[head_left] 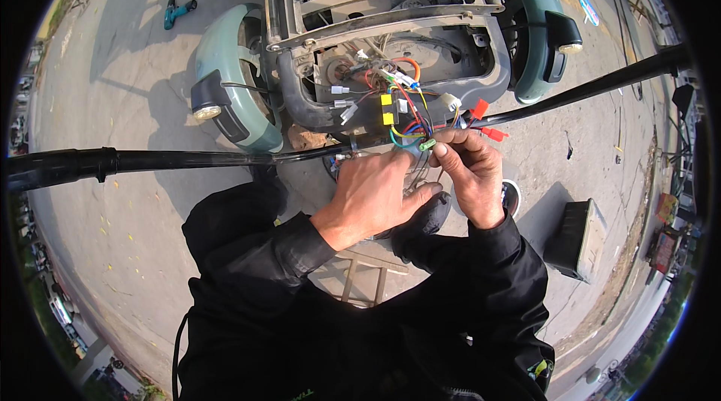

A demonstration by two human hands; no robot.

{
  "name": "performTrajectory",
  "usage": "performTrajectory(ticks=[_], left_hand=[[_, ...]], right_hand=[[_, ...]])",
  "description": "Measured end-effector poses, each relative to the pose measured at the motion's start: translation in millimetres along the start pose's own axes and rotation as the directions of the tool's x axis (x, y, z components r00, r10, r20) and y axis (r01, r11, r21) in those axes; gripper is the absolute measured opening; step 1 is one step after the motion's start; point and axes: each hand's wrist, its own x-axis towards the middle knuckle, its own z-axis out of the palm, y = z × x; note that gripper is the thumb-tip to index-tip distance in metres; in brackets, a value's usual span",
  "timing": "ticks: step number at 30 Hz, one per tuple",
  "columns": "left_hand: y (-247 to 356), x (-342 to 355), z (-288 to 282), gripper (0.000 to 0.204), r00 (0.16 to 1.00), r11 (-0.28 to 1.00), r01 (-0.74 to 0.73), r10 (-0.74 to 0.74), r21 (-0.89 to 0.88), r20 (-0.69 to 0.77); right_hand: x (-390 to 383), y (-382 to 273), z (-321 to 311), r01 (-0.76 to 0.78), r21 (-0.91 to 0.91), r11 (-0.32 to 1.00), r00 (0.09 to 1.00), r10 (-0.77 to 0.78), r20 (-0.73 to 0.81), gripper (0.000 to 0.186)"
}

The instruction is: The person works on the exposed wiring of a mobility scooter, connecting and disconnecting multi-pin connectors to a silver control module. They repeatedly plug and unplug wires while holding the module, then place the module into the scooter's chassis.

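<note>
A bundle of coloured wires comes out of the vehicle's frame and hangs over a black bar. The thumb and fingers of my right hand pinch together at the bundle's lower end, on a small green connector. Beside it, my left hand has its back turned up and its fingers curled at the wires; the fingertips are hidden, so what they grip cannot be made out. Close by hang a black-and-yellow plug block, white connectors and red connectors.
The black bar crosses the whole view behind my hands. Green fenders with lamps flank the open frame. A teal power drill lies on the ground at the far left. At the right stands a black box.
</note>
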Motion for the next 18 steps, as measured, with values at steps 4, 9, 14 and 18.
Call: performTrajectory(ticks=[4, 9, 14, 18], left_hand=[[0, -2, -8, 0.034, 0.941, 0.983, -0.078, 0.018, -0.163, -0.338], [-8, 0, -7, 0.022, 0.962, 0.832, -0.106, -0.054, -0.544, -0.269], [-19, -6, -13, 0.021, 0.973, 0.553, 0.174, -0.226, -0.815, 0.054], [-27, -10, -13, 0.026, 0.948, 0.235, 0.258, -0.247, -0.937, 0.199]], right_hand=[[1, -3, 2, -0.014, -0.091, 0.996, 0.999, 0.017, 0.04, 0.014], [1, -4, 11, -0.028, -0.188, 0.982, 0.998, 0.038, 0.046, 0.013], [0, -8, 17, 0.023, -0.39, 0.921, 0.999, -0.005, 0.048, 0.011], [1, -9, 23, 0.098, -0.511, 0.854, 0.995, -0.07, 0.073, 0.01]])
